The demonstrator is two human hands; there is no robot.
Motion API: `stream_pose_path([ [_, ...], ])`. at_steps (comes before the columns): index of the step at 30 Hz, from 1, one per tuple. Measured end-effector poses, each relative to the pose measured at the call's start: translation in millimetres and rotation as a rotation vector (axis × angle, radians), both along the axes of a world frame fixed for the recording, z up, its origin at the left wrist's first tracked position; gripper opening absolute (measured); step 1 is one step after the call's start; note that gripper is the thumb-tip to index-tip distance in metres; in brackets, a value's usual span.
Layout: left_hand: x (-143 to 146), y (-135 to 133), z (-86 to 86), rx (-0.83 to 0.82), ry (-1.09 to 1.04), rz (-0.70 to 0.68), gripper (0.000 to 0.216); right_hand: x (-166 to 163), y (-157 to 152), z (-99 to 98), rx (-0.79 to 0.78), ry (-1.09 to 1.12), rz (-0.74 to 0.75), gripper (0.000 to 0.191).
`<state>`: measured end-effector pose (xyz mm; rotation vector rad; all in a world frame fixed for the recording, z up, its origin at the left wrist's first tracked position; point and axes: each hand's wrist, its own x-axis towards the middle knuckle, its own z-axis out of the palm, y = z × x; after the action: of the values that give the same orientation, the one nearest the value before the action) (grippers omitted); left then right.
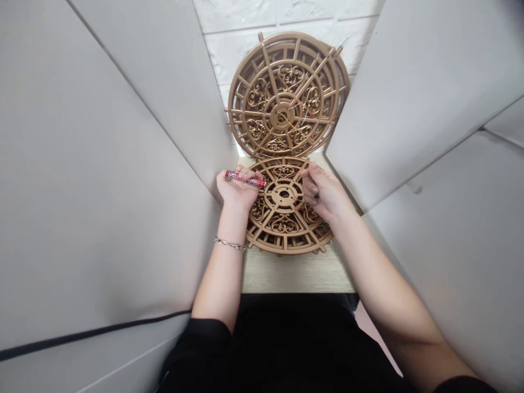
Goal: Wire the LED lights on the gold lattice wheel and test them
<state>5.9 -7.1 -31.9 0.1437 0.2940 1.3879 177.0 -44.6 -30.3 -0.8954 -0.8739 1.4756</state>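
Note:
My left hand (240,188) is turned palm up near the left edge of a round bronze-coloured openwork grille (284,224). A slim red tube with white and blue print (244,179) lies across its palm, held by the curled fingers. Over the grille's right edge, my right hand (323,191) is closed, thumb against index finger. Whatever it pinches, if anything, is too small to make out. The grille lies flat, stacked on others, with scrollwork panels and a holed hub. Behind it, similar bronze grilles (282,90) lean upright, with thin coloured wires (301,128) at their centre.
The grilles stand on a pale wood-grain surface (298,275). Grey panels close in on the left (135,180) and right (409,98). A white brick-patterned wall (245,19) is at the back. A dark cable (102,330) runs along the lower left.

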Motion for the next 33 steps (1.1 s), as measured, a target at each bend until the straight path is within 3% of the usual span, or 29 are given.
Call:
stream_pose_path([
  [4, -0.3, 0.9, -1.0, -0.001, -0.006, -0.005, 0.023, -3.2, 0.5, -4.2, -0.004, -0.165, -0.062, 0.043],
  [10, 0.0, 0.4, 0.6, -0.014, -0.005, 0.006, 0.026, 16.4, 7.3, -9.1, 0.249, -0.629, -0.309, 0.038],
  [13, 0.1, 0.0, 0.3, -0.024, 0.007, 0.006, 0.027, 32.9, 11.7, -8.6, 0.296, -0.745, -0.387, 0.030],
  [16, -0.1, 0.3, -0.7, -0.024, 0.002, 0.003, 0.027, 45.8, 13.4, -8.4, 0.311, -0.853, -0.351, 0.019],
  [21, -0.2, 0.7, -0.9, -0.020, -0.002, 0.002, 0.025, 55.8, 7.0, -5.0, 0.375, -1.170, -0.282, 0.051],
  [25, 0.3, -0.4, 0.8, -0.029, 0.015, 0.009, 0.027, 54.6, 2.5, -2.6, 0.495, -1.373, -0.174, 0.066],
  [29, 0.6, -0.6, 1.3, -0.034, 0.015, 0.010, 0.028, 49.2, 2.5, -1.3, 0.575, -1.452, -0.198, 0.049],
  [33, 0.7, 0.1, 0.6, -0.028, 0.018, 0.004, 0.028, 42.7, 2.3, 2.9, 0.636, -1.367, -0.233, 0.023],
])
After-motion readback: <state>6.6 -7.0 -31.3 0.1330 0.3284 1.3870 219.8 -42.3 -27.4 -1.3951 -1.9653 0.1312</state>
